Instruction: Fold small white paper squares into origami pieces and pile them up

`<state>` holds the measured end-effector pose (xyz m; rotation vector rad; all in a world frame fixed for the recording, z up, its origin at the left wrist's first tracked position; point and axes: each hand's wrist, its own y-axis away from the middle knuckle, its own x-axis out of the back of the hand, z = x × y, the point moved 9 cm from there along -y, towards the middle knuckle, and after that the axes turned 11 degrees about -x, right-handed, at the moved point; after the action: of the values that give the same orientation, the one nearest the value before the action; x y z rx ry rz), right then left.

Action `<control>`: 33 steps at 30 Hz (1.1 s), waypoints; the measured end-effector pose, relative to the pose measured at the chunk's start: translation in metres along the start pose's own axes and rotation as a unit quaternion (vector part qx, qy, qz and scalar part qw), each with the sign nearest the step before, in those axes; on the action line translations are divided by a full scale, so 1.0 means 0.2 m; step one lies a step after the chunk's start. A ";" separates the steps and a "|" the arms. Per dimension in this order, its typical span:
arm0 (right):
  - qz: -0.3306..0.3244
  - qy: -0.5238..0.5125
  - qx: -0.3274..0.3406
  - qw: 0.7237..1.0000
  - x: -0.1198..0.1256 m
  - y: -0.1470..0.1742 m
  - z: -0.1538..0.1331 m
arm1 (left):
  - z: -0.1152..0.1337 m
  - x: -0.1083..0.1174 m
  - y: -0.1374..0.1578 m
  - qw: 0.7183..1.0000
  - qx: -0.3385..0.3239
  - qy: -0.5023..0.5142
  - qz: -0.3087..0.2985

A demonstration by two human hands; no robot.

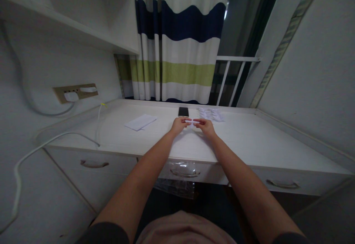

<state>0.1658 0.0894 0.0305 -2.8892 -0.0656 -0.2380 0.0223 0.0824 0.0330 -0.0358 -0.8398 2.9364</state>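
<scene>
Between my two hands, just above the white desk, is a small folded piece of white paper (192,122). My left hand (179,124) pinches its left end with thumb and fingers. Its right end is pinched by my right hand (205,126). The fold's exact shape is too small to make out. Behind my right hand lie several small folded white paper pieces (212,114) in a group. Flat white paper sheets (141,122) rest to the left of my left hand. A dark phone (183,112) lies just beyond my left hand.
The white desk (257,144) runs along the window, with a striped curtain (191,51) behind it. A white cable (63,133) crosses its left edge. Plugs sit in a wall socket (75,92). Clear plastic (183,169) hangs at the middle drawer handle. A shelf (83,33) overhangs the left side.
</scene>
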 end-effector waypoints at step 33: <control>0.049 0.039 0.055 0.996 0.05 -0.01 -0.03 | 0.02 0.02 0.00 0.997 -0.031 -0.068 0.007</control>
<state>0.1744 0.0895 0.0381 -2.7605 0.0743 -0.3188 0.0181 0.0807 0.0376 0.1554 -0.9510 2.9522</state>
